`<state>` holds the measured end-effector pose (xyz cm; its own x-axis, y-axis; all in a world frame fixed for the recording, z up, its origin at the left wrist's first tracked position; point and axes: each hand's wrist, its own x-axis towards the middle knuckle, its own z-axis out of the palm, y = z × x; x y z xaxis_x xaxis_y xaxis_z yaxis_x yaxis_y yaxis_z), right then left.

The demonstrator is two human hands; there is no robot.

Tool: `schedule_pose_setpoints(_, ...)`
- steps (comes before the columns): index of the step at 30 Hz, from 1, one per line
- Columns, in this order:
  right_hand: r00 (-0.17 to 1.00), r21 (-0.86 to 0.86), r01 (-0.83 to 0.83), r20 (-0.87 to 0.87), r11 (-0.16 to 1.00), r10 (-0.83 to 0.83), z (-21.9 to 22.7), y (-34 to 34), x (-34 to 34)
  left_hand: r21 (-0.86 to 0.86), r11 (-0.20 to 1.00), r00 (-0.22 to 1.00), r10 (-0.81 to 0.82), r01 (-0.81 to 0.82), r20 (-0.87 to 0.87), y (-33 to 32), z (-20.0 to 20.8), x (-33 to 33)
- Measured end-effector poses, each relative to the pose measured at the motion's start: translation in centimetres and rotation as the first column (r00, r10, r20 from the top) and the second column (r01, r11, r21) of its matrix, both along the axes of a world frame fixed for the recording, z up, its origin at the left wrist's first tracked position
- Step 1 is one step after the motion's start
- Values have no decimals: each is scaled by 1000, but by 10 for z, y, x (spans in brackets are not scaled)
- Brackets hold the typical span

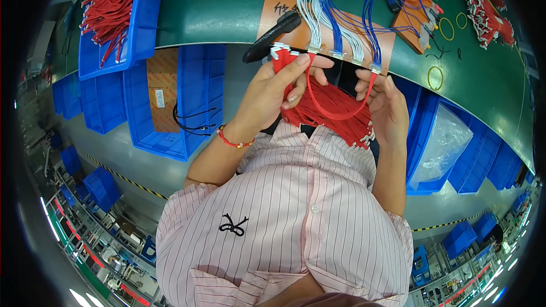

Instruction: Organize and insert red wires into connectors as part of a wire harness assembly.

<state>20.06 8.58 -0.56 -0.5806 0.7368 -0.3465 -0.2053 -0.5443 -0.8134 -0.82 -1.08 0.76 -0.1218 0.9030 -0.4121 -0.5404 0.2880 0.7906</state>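
"On the left?"
"The left hand (267, 94), clasping red cables (280, 63), white-tipped ends upward."
"Between the hands?"
"A red cable (341, 117) — a drooping U, its right side rising to a white connector (375, 69) at the orange board's (388, 42) edge."
"On the right?"
"The right hand (389, 107), nearer that connector; thumb and fingers flank the cable — whether they pinch it, I can't tell."

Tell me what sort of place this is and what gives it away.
Probably a cable-assembly workshop: bundles of red cables lie in a blue bin, white and blue wires lie across a green workbench, and yellow-and-black tape marks the floor.
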Motion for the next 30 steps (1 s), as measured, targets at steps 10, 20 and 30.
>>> schedule_pose_setpoints(10, 707, 638, -608, 706, 472, -42, -58, -10, -46, 100, 991, 996, 83, -85, 25, 12, -16, 12)
schedule_pose_setpoints(20, 945, 400, -265, 289, 877, 154, -52, -11, -33, -16, 987, 839, -127, 159, 529, -33, 4, 36)
schedule_pose_setpoints(30, 958, 425, -251, 240, 870, 159, -3, -36, -21, -38, 993, 985, 118, -114, 129, -30, 2, 24)
